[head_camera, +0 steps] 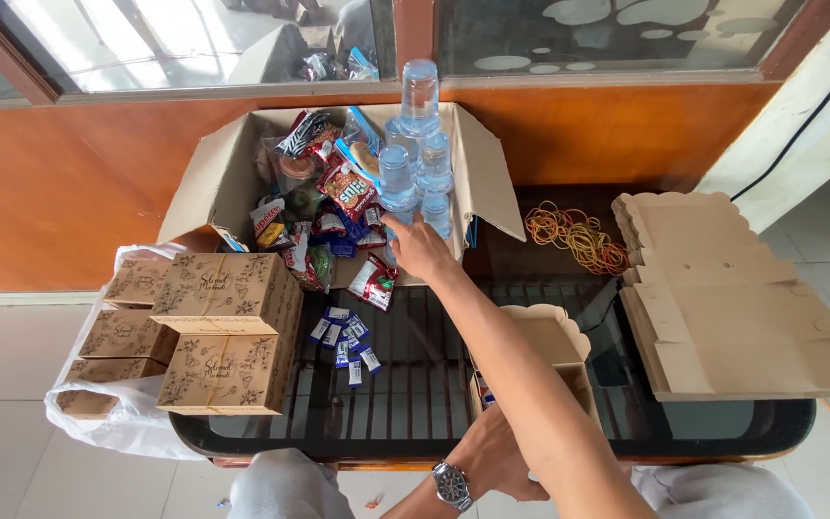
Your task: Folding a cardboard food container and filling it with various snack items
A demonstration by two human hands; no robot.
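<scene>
While the right hand reaches into the cardboard box, fingers spread loosely on the water cups without gripping, the left hand steadies the open snack box on the tabletop.

Your right hand reaches across the glass table into the open cardboard carton, fingers spread and touching the stacked water cups beside the snack packets. Your left hand, with a wristwatch, rests on the open brown snack box near you. Closed printed boxes stack at left, small sachets lie mid-table, rubber bands and flat box blanks at right.
</scene>
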